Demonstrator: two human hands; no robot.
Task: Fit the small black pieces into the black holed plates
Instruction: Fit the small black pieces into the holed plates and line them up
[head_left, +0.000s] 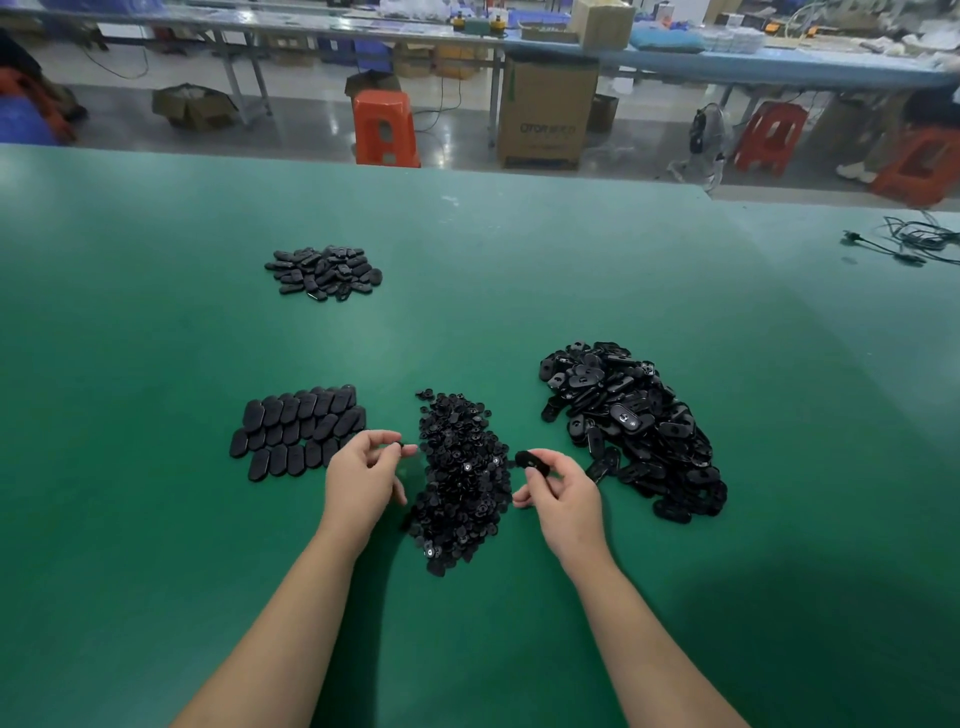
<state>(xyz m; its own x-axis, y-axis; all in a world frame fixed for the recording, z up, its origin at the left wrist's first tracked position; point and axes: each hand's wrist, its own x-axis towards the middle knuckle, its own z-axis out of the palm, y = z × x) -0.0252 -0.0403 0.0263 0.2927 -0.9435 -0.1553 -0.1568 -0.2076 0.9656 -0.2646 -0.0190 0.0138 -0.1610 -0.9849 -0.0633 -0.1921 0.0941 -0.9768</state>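
My left hand (363, 470) pinches one small black piece (399, 446) at its fingertips; my right hand (558, 491) grips a black holed plate (531, 462), its long axis running left to right, its near end pointing at the piece. The two are held apart above the heap of small pieces (462, 478) on the green surface (519, 291), so the piece must travel right to meet the plate. Loose plates (634, 426) lie right; neat rows of plates (301, 431) lie left, probably finished.
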